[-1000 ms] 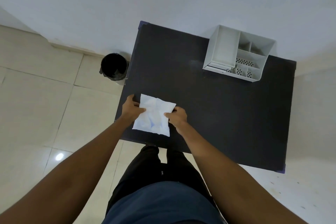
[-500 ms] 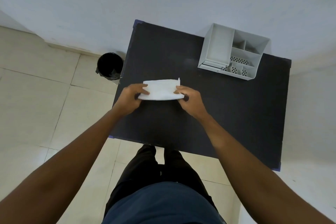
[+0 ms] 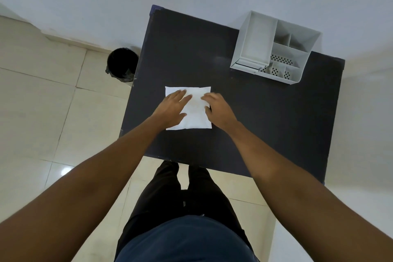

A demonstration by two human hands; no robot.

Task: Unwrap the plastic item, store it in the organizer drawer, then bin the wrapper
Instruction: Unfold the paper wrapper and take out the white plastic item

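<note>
A white wrapped packet lies flat on the black table. My left hand rests palm down on its left half, fingers spread. My right hand touches its right edge with fingers curled over it. The item inside the wrapper is hidden. A white desk organizer with several compartments stands at the table's far right; its drawer front faces me. A black bin stands on the floor left of the table.
A white wall runs just behind the table. Beige floor tiles lie to the left. My legs stand at the table's near edge.
The packet was held up on edge by both hands and now lies flat on the table, farther in from the near edge. My left hand has flattened on top of it.
</note>
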